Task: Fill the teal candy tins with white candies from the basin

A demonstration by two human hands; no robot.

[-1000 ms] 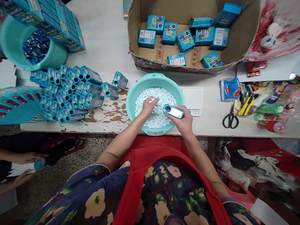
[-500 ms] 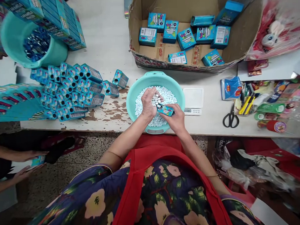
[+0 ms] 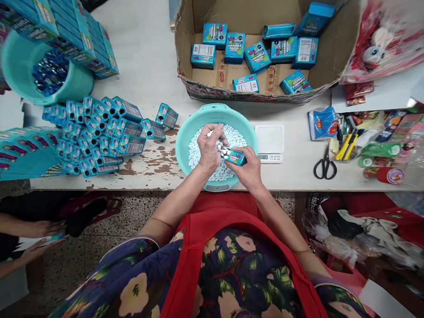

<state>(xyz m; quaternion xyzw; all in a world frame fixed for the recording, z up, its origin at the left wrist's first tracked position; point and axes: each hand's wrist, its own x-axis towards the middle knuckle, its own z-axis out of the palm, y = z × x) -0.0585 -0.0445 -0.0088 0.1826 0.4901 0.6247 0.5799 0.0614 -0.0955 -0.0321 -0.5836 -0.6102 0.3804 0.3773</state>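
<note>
A turquoise basin (image 3: 182,127) of small white candies (image 3: 236,134) stands at the table's front edge. Over it, my left hand (image 3: 208,147) is curled around some of the white candies, several showing between fingers and palm. My right hand (image 3: 249,170) grips a small blue candy box (image 3: 236,156) lying on its side, its end turned toward the left hand. Candies sit right at that end of the box; whether any are inside is hidden.
Small blue boxes (image 3: 98,131) crowd the table at left, near a bucket (image 3: 82,80) of shiny blue pieces. Filled boxes lie in a carton (image 3: 209,89) behind the basin. A white scale (image 3: 270,140) and black scissors (image 3: 325,167) are at right. Another person's hands (image 3: 43,232) work at lower left.
The blue box and my right hand have shifted slightly away from my left palm, and candies now show between the palm and the box end. The whole view has shifted a little.
</note>
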